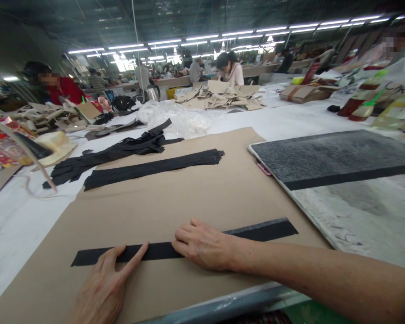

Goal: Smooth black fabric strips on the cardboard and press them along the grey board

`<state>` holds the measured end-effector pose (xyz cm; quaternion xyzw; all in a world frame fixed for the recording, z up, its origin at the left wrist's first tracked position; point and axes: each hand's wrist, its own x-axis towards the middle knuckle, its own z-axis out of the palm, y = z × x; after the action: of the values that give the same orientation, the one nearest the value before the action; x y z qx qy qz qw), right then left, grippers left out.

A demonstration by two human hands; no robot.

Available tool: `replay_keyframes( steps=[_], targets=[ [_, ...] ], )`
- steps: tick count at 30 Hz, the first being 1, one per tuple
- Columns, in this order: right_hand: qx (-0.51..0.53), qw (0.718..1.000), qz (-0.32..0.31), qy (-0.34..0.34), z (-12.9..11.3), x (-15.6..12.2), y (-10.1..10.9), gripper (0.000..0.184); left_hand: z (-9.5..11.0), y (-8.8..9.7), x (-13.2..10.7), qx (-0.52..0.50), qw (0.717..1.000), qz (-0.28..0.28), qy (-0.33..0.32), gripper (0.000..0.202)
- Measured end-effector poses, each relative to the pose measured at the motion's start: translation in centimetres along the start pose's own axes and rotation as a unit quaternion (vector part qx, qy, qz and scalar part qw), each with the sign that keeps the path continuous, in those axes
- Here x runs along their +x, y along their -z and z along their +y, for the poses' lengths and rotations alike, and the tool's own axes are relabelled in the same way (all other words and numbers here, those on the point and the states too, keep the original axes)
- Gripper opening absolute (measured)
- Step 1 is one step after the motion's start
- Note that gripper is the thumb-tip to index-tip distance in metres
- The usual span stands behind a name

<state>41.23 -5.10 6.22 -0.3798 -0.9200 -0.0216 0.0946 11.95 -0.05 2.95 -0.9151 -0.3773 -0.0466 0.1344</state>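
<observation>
A long black strip (259,230) lies flat across the near part of a brown cardboard sheet (175,198). My left hand (104,283) rests on the cardboard with its fingers spread, the forefinger lying along the strip's left part. My right hand (204,245) lies flat on the middle of the strip, fingers stretched out to the left and pressing it down. Neither hand grips anything.
A stack of black strips (151,168) lies farther up the cardboard, with a loose heap of strips (121,150) behind it. A grey board (334,155) with one black strip sits at the right. Bottles (361,103) stand at the far right. Other people work at tables behind.
</observation>
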Motion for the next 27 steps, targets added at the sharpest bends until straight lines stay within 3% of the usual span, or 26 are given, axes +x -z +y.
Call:
replay_keyframes(
  steps=[5,20,27],
  targets=[
    [-0.004,1.000,0.002,-0.004,0.2,-1.1,0.2,0.013,-0.1,0.1,-0.1,0.017,0.999,-0.036,-0.012,0.088],
    [-0.018,1.000,-0.009,-0.016,0.5,-3.7,0.8,0.016,0.3,0.2,0.0,0.056,0.997,-0.054,-0.016,0.084],
    [-0.010,0.999,-0.029,-0.042,0.8,-6.4,2.1,0.015,-0.5,-1.1,-0.5,0.036,0.997,-0.061,0.007,0.075]
  ],
)
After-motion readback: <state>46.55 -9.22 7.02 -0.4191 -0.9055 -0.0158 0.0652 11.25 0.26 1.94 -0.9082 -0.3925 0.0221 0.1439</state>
